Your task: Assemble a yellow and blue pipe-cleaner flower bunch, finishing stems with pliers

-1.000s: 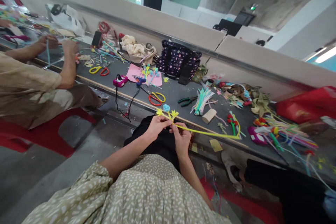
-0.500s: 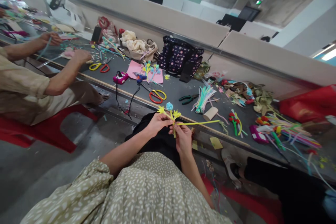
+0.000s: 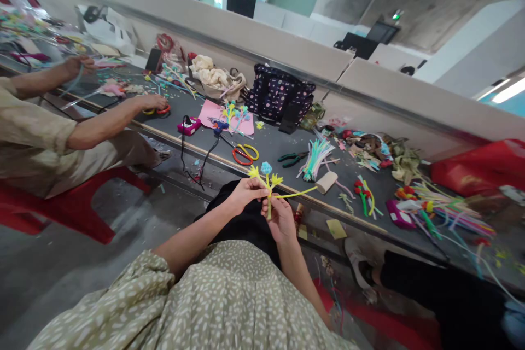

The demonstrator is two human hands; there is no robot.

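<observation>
Both hands are mid-wrap — left hand (image 3: 246, 192) pinches the pipe-cleaner flower (image 3: 266, 175), right hand (image 3: 282, 217) grips its stem. Next, I'd guess: wind that loose yellow tail (image 3: 296, 193) down tight.

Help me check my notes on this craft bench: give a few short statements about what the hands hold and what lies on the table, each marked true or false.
1. Both hands, left hand and right hand, hold the yellow pipe-cleaner flower stem with a blue pompom top. True.
2. The green-handled pliers are in the right hand. False: they lie on the dark grey table.
3. The navy polka-dot fabric bag sits at the table's far edge. True.
4. The orange-and-yellow-handled scissors hang from the bag. False: they lie flat on the table.
</observation>
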